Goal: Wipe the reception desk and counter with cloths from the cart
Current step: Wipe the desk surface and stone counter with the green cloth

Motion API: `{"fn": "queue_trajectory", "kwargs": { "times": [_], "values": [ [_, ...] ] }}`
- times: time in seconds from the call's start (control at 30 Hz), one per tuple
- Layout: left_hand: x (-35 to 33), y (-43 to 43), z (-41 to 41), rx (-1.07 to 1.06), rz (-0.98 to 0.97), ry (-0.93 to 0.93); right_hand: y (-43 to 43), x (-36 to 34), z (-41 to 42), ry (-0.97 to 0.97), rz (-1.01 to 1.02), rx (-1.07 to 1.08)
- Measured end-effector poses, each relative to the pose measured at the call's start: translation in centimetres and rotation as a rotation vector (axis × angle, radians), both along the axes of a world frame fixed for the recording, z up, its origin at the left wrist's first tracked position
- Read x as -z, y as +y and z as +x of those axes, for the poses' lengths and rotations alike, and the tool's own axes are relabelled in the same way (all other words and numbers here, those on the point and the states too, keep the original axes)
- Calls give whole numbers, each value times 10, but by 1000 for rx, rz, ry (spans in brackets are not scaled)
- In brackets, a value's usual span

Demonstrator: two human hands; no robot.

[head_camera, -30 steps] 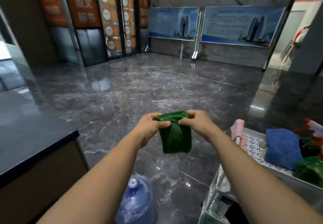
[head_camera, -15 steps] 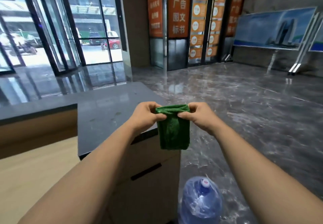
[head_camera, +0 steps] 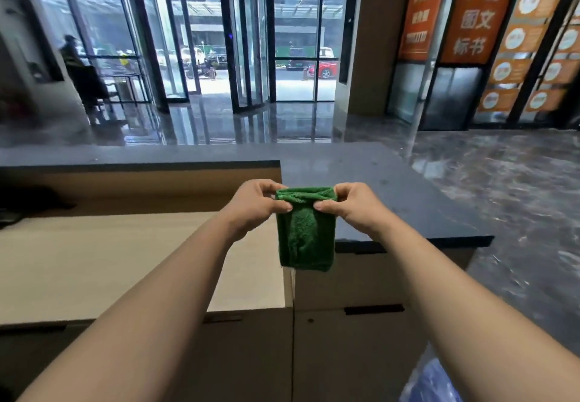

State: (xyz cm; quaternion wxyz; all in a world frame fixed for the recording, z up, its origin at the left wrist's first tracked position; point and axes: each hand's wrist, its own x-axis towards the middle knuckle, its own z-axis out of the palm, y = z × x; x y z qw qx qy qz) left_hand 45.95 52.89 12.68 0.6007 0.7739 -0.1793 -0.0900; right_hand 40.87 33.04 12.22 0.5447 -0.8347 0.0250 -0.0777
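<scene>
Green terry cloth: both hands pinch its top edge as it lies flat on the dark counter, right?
Not flat: in the head view the green terry cloth hangs free from the left hand and right hand, off the dark counter.

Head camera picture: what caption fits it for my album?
Left hand and right hand pinch a green cloth near the dark counter.

My left hand [head_camera: 254,210] and right hand [head_camera: 348,207] hang in open air, pinching the folded green cloth [head_camera: 306,235] between them. Just beyond my right hand the dark grey stone counter top [head_camera: 392,200] runs flat rightward. Below my left hand lies the pale wooden desk surface [head_camera: 125,260]. Beyond that, the tan wooden upstand [head_camera: 141,185] with its dark ledge [head_camera: 141,154] blocks passage. A black object [head_camera: 28,199] sits far to that hand's left.
</scene>
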Motion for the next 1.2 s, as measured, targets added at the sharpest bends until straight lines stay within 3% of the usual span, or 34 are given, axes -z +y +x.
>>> {"fn": "queue_trajectory", "kwargs": {
  "times": [0.33,0.7,1.0,1.2],
  "values": [
    [-6,70,42,-180,177,92,64,5,86,85,-91,-261],
    [27,97,101,-231,309,169,96,29,154,173,-313,-379],
    [80,121,180,33,571,293,129,69,211,433,-532,-363],
    [105,138,219,229,636,334,152,84,232,635,-574,-293]
  ]
}}
